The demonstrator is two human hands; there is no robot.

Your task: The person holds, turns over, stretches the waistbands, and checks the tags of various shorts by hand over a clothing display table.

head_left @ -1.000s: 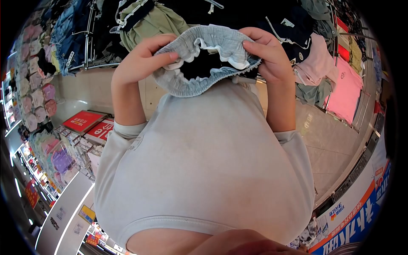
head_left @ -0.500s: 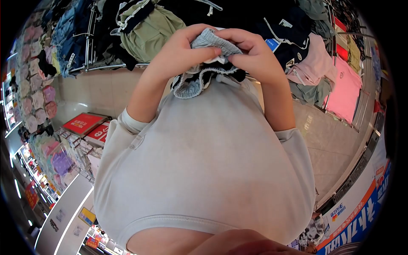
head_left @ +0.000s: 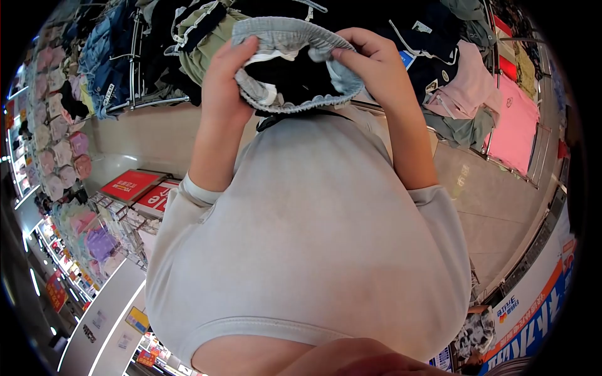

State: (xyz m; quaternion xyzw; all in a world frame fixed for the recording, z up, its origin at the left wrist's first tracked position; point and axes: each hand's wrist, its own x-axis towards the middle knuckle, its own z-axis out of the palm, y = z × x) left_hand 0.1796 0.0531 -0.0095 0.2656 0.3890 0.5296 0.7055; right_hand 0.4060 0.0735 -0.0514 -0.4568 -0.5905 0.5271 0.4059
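Observation:
Between my two hands the elastic waistband [head_left: 282, 31] of a pair of light grey pants is spread into a wide ring. My left hand [head_left: 227, 84] grips the left side of the band, thumb on top. On the right side, my right hand [head_left: 370, 59] pinches the band between thumb and fingers. White tags show on the inner side of the ring, and its middle looks black. A dark cord or strip hangs below the band against my grey shirt [head_left: 326, 219]. The legs of the pants are hidden.
Ahead, a metal display rack holds dark clothes, olive green pants [head_left: 204, 44] and a pale pink garment [head_left: 463, 81]. A bright pink shirt [head_left: 513, 125] hangs at the right. Red signs [head_left: 130, 185] stand low on the left, near hanging packs of small items.
The bunched waistband has been pulled open into a ring. My left hand has moved left and down, turning upright; my right hand has shifted slightly right and up.

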